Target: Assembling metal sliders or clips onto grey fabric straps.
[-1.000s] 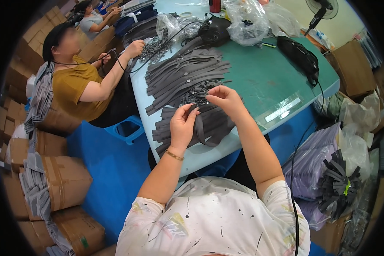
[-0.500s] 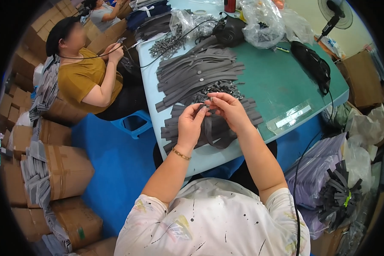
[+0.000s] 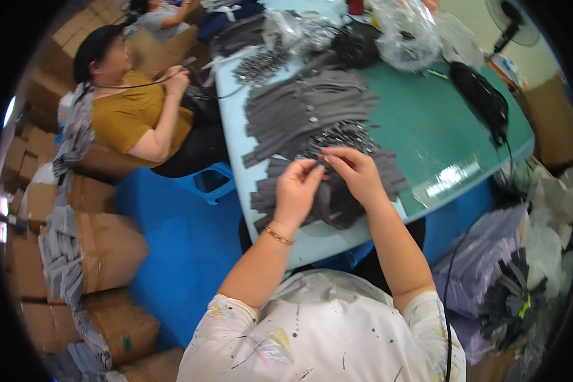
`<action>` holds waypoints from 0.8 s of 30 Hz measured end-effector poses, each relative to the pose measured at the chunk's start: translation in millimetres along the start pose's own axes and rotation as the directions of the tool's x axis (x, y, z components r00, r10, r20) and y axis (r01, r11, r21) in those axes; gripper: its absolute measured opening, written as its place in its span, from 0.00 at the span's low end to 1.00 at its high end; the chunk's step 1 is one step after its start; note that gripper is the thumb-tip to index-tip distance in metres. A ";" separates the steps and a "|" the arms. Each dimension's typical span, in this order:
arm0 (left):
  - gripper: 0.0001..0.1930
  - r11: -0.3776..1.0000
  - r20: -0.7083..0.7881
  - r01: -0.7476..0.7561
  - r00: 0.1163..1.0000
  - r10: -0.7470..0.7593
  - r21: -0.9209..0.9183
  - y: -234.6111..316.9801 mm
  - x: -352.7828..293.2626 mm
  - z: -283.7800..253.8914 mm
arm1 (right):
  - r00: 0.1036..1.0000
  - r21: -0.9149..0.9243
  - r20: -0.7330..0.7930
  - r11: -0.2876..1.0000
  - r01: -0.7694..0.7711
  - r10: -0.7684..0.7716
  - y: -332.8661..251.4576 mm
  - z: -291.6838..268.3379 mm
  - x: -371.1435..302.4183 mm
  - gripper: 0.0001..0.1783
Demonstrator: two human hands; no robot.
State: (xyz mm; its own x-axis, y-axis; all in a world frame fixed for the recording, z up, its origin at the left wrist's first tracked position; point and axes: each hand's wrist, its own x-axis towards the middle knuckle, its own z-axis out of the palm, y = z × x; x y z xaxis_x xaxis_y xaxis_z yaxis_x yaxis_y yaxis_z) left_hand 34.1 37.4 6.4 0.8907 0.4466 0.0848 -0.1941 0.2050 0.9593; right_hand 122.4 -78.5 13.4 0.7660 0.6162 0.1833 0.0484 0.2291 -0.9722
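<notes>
Over the near end of the table my left hand [image 3: 297,194] pinches a dark grey fabric strap [image 3: 332,207], which hangs down in a loop between my hands. My right hand [image 3: 358,176] is closed at the same end of the strap, its thumb and forefinger meeting the left fingertips. Any small part between the fingertips is hidden. Just beyond lies a pile of small dark metal fittings [image 3: 347,135]. More grey straps [image 3: 277,198] lie under my hands, and a larger layer of straps [image 3: 293,105] spreads farther off, with a few round metal pieces on it.
The table [image 3: 436,121] has a green top. A black pouch [image 3: 481,99], clear plastic bags [image 3: 409,38] and another heap of fittings [image 3: 261,65] sit on it. A co-worker [image 3: 134,118] sits at the left. Cardboard boxes [image 3: 111,251] and purple wrapped bundles [image 3: 481,261] flank me.
The whole view has shifted slightly, with the table now a little farther right. My fingertips have drawn closer together on the strap.
</notes>
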 end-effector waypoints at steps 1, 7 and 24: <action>0.07 1.000 0.007 0.001 1.000 -0.001 0.028 -2.8 -0.6 1.5 | 1.000 -0.059 -0.014 0.998 0.010 -0.011 0.9 -2.1 -2.0 0.11; 0.07 0.999 0.040 0.044 0.998 -0.045 0.023 -13.8 -4.1 7.5 | 0.995 -0.025 -0.098 1.000 0.007 -0.010 10.8 -6.8 -14.8 0.10; 0.08 0.997 0.031 0.040 0.999 -0.042 0.059 -11.1 0.8 4.2 | 0.990 0.030 -0.123 0.996 0.080 -0.076 15.6 -6.2 -9.6 0.10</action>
State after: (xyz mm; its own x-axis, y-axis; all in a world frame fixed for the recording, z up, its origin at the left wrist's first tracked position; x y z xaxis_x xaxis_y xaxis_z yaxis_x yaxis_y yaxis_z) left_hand 38.6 31.8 -3.1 0.9106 0.4100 0.0526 -0.1332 0.1707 0.9763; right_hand 119.8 -85.4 -4.4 0.8329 0.4999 0.2373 0.0905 0.3001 -0.9496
